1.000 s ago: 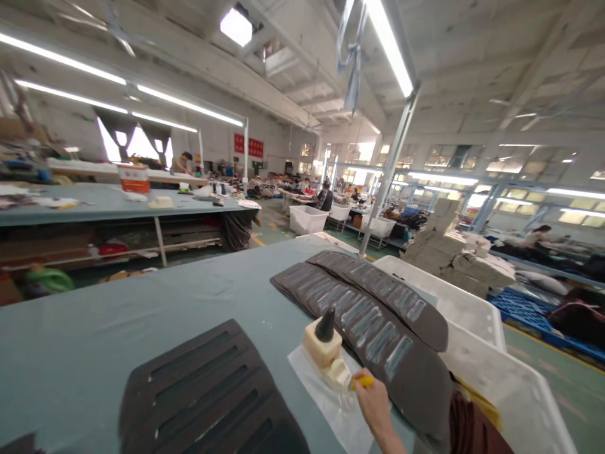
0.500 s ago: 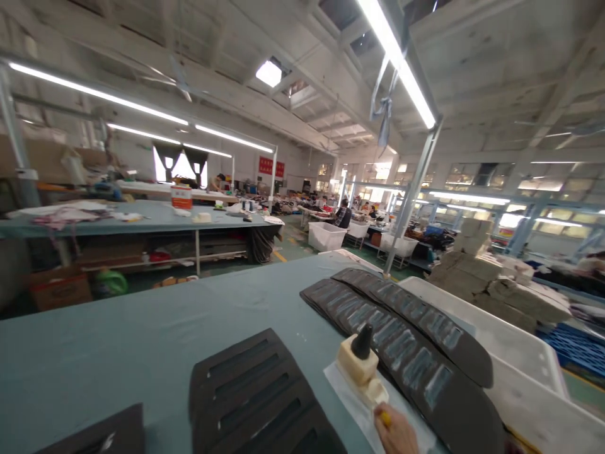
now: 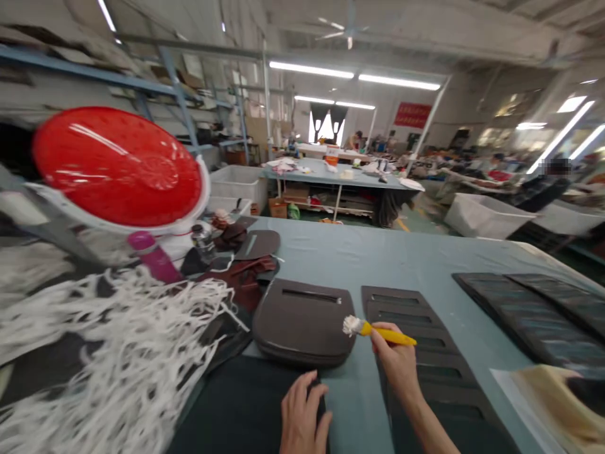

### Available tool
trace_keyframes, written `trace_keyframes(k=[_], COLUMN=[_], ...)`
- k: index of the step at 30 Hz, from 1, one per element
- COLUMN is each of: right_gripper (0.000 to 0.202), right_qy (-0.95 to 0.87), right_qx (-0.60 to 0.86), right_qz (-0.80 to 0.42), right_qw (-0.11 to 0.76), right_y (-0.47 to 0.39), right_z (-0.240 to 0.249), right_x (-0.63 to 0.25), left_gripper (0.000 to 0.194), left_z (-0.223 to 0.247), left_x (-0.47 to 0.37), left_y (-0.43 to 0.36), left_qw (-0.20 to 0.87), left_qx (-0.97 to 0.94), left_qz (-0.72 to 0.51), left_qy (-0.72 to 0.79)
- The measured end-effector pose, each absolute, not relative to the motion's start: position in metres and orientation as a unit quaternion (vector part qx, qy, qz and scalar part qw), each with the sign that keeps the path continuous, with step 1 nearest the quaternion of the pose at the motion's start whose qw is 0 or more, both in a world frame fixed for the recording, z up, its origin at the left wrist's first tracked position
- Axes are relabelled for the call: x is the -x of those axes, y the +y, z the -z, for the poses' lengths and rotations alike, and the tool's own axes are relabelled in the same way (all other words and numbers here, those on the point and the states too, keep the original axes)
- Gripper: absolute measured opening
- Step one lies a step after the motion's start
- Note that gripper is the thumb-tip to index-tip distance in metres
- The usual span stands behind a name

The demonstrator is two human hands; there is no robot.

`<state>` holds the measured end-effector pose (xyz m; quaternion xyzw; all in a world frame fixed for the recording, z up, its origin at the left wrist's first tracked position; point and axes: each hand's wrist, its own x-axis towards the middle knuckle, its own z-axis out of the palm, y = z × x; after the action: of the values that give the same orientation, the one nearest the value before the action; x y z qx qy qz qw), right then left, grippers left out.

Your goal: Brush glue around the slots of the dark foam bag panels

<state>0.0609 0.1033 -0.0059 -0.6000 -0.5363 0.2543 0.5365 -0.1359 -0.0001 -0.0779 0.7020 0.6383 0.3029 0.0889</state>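
My right hand [image 3: 396,362] grips the yellow handle of a brush [image 3: 387,332], its bristles coated in white and pointing left. The bristles are at the right edge of a stack of rounded dark panels [image 3: 302,325]; whether they touch is unclear. That stack's top panel has one long slot. My left hand [image 3: 302,413] has its fingers apart and lies at the edge of a flat black sheet [image 3: 231,410], holding nothing. Under and beyond my right forearm lies a long dark panel with several slots [image 3: 437,343].
White strips [image 3: 137,340] heap up at left, beside a magenta bottle [image 3: 154,255] and a large red round object [image 3: 118,167]. More slotted panels [image 3: 524,315] and a cream container [image 3: 562,403] are at right. A person [image 3: 548,183] is in the right background.
The view has swung left. My right hand with the brush has moved from the cream container to the rounded panels. My left hand has come into view.
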Motion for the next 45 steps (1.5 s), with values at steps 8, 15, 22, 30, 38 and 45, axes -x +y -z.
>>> trace_keyframes(k=[8, 15, 22, 30, 38, 45], right_gripper=[0.021, 0.023, 0.027, 0.026, 0.024, 0.015], right_qy=[-0.636, -0.658, -0.568, -0.442, -0.487, -0.592], right_qx=[0.469, 0.487, 0.624, 0.77, 0.771, 0.558], right_qz=[-0.39, -0.337, -0.21, -0.068, -0.035, -0.267], right_qw=[0.472, 0.465, 0.495, 0.455, 0.408, 0.516], right_y=[0.16, 0.227, 0.271, 0.226, 0.106, 0.092], right_z=[0.01, 0.024, 0.028, 0.028, 0.039, 0.024], right_x=[0.123, 0.174, 0.115, -0.038, -0.043, 0.101], left_gripper=[0.038, 0.038, 0.036, 0.035, 0.034, 0.039], left_z=[0.085, 0.111, 0.1, 0.089, 0.083, 0.038], left_x=[0.186, 0.188, 0.189, 0.189, 0.185, 0.254], left_y=[0.074, 0.082, 0.083, 0.082, 0.08, 0.124], left_qw=[-0.02, -0.029, -0.014, -0.031, 0.021, 0.26], left_qx=[-0.683, -0.678, -0.681, -0.719, -0.71, -0.56], left_qz=[-0.311, -0.327, -0.316, -0.266, -0.274, -0.404], left_qy=[0.66, 0.657, 0.66, 0.642, 0.648, 0.675])
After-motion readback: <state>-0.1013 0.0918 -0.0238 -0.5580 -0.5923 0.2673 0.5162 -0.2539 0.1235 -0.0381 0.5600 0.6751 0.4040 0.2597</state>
